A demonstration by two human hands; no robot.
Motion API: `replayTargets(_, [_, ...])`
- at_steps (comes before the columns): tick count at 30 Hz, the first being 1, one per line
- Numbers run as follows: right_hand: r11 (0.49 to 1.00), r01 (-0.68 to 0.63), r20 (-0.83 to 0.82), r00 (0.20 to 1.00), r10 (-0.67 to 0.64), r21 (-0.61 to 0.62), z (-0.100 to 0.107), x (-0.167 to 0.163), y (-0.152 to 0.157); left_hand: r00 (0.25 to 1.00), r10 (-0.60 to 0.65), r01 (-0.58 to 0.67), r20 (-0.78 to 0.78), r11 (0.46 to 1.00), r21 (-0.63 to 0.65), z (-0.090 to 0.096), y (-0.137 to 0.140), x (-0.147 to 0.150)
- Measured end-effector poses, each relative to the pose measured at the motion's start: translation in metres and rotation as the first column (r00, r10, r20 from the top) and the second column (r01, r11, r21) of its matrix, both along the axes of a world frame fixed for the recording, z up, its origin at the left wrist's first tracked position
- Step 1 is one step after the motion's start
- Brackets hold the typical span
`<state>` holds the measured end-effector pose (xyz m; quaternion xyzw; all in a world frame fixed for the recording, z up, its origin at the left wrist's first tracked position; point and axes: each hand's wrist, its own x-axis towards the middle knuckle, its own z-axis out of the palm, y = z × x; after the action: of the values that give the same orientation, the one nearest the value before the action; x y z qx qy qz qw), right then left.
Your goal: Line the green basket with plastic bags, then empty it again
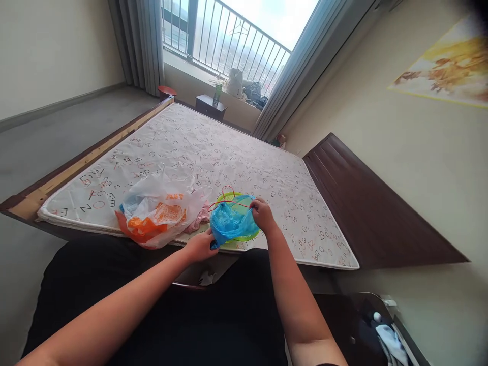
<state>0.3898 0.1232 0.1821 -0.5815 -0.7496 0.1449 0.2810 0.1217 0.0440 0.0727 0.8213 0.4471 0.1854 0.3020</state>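
Note:
A blue plastic bag point(229, 222) is stretched between my two hands over the near edge of the mattress. My left hand point(201, 246) is closed on its lower left corner. The fingers of my right hand point(261, 212) pinch its upper right edge. Under and behind the bag shows a yellow-green mesh item point(249, 237) with a rounded rim, mostly hidden. Thin red strands point(227, 188) loop around the bag's top. To the left, a white and orange plastic bag point(160, 211) lies bulging, its contents unclear. Pink knitted cloth point(198, 221) sits between the bags.
The letter-printed mattress point(221, 147) rests in a wooden bed frame point(91, 152). On the right stands a dark headboard point(373, 203). A nightstand point(210, 108) and a red stool point(166, 91) are by the window. Dark furniture point(343, 320) with items on it stands at lower right.

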Motion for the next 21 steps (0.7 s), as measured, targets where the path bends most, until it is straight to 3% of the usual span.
replayTargets(3, [0.994,0.009,-0.287,0.958,0.022,0.105,0.016,0.012,-0.024,0.98,-0.014,0.009,0.199,1.0,0.023,0.011,0.013,-0.017])
replayTargets(5, [0.987,0.096,-0.483,0.875,-0.02,0.132,0.022,0.02,-0.035,0.965,-0.019,0.017,0.262,1.0,0.011,0.022,0.024,-0.033])
replayTargets(7, [0.963,0.218,-0.659,0.75,-0.06,0.16,0.024,0.027,-0.04,0.979,0.026,-0.008,0.203,0.996,-0.087,0.033,0.033,-0.051])
replayTargets(10, [0.914,0.368,-0.825,0.56,-0.074,0.168,0.022,0.034,-0.035,0.987,0.161,-0.155,0.012,0.965,-0.21,0.049,0.042,-0.07])
replayTargets(13, [0.901,0.424,-0.88,0.46,-0.122,0.096,0.021,0.037,-0.025,0.959,0.277,-0.259,0.067,0.945,-0.198,0.069,0.038,-0.066])
replayTargets(15, [0.914,0.402,-0.877,0.456,-0.152,0.051,0.021,0.038,-0.021,0.92,0.311,-0.288,0.238,0.949,-0.125,0.089,0.03,-0.051])
replayTargets(18, [0.963,0.267,-0.843,0.525,-0.114,0.036,0.024,0.036,-0.021,0.872,0.213,-0.286,0.44,0.953,0.105,0.126,0.018,-0.02])
replayTargets(21, [0.994,0.1,-0.8,0.599,-0.035,0.032,0.029,0.033,-0.025,0.891,0.071,-0.168,0.449,0.969,0.181,0.16,0.021,0.012])
